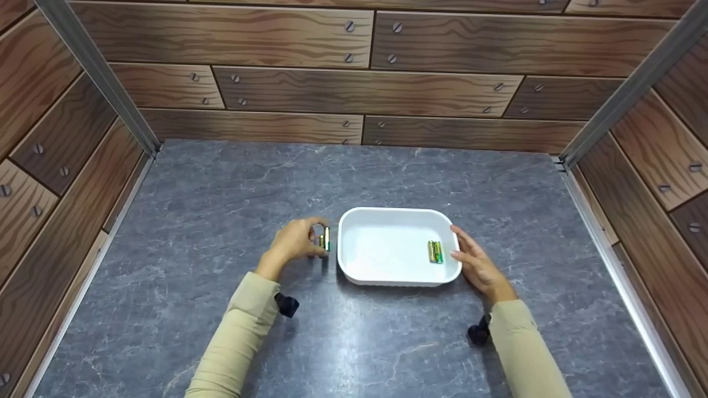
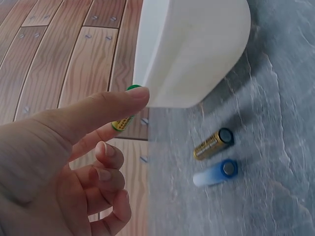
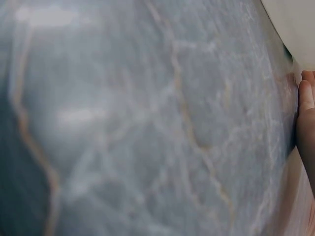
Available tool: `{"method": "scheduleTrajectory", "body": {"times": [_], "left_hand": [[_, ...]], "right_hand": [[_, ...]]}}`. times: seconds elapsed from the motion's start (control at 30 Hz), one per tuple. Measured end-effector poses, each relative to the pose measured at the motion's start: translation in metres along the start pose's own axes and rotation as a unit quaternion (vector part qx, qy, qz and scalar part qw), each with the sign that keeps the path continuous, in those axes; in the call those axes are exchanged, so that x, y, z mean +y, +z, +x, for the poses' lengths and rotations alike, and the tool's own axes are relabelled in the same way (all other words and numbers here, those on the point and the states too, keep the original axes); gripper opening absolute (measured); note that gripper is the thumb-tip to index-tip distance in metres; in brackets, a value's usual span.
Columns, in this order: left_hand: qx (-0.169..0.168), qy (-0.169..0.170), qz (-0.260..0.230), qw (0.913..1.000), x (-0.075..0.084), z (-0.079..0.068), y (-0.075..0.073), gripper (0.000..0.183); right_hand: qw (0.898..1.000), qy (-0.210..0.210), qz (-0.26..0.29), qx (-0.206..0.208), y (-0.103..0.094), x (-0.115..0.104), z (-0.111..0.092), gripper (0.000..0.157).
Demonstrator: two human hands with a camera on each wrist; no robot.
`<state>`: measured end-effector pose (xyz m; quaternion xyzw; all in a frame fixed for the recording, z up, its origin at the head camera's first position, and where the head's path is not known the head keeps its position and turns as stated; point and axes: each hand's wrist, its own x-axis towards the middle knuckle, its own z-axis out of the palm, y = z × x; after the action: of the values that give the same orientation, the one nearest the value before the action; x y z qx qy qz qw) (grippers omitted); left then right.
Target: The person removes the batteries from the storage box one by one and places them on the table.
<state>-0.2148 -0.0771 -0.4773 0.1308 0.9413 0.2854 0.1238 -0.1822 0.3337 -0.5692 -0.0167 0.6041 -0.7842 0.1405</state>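
- left hand (image 1: 293,240) pinches a green-and-gold battery (image 1: 327,237) between thumb and forefinger, the grip nearly closed down to the battery's thickness; the remaining fingers curl loosely with nothing in them.
- the pinched battery sits at the tips, on the side toward the white tray (image 1: 381,249), just beside the tray's left wall and, from the head view, outside its rim.
- a gold battery (image 2: 210,146) and a blue-and-white battery (image 2: 216,173) are on the table near that same wall, close to the left hand (the left wrist view shows them best; from the head view the hand hides much of this spot).
- right hand (image 1: 481,268) rests against the tray's right end, thumb and fingers spread and mostly straight, tips touching the rim.
- two more batteries (image 1: 438,252) lie side by side in the tray, near its right wall, with most of the tray's floor stretching leftward from them toward the left hand.
- the tray's edge is rounded at the corners and raised all round, between the two hands.
- grey table (image 1: 354,171) runs back behind the tray to the plank-patterned wall (image 1: 365,88); both side edges, along the metal rails (image 1: 636,282), are well apart from the hands, leaving wide room on either side.
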Motion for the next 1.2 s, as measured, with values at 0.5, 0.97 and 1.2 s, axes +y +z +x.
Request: {"method": "scheduleTrajectory", "body": {"times": [0.5,0.97,1.2], "left_hand": [[-0.005,-0.034,0.007,0.9994,-0.028,-0.002,0.001,0.058],[-0.022,-0.075,0.030,0.9965,-0.048,0.000,0.005,0.057],[-0.021,-0.080,0.042,0.9957,-0.057,0.001,0.007,0.058]], "right_hand": [[0.999,0.020,0.007,0.027,0.001,-0.001,0.000,0.056],[0.998,0.030,0.004,0.046,0.003,-0.002,0.002,0.063],[0.998,0.034,0.005,0.049,0.004,-0.002,0.002,0.064]]}}
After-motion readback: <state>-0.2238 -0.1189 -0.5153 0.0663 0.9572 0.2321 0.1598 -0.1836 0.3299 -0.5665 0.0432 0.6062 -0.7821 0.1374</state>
